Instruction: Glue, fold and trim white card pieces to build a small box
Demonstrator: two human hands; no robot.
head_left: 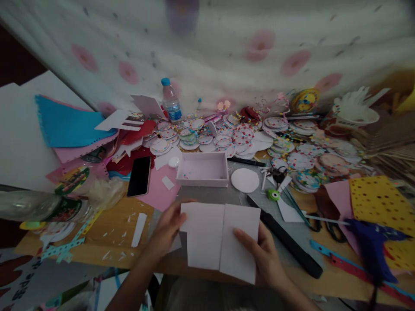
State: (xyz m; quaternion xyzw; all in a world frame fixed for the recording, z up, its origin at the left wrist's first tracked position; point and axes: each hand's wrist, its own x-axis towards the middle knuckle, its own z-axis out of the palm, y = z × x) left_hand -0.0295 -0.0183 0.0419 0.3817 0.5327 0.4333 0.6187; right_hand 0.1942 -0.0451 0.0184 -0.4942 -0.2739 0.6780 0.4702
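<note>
Both my hands hold a sheet of white card (205,239) above the near edge of the table; a vertical crease or seam runs down it, and a notch is cut at its left side. My left hand (171,226) pinches the upper left edge. On the right part lies the thumb of my right hand (259,250), its fingers hidden behind the card. Just beyond the card stands an open, shallow white box (202,169) with a few tiny specks inside. Right of the box lies a white paper disc (245,180).
A black utility knife (288,242) lies right of my hands, near a blue glue gun (372,242) and scissors (327,224). A phone (139,176) rests at left, beside a clear bottle (42,209). Along the back are decorated paper discs (243,134) and a blue-capped water bottle (171,101).
</note>
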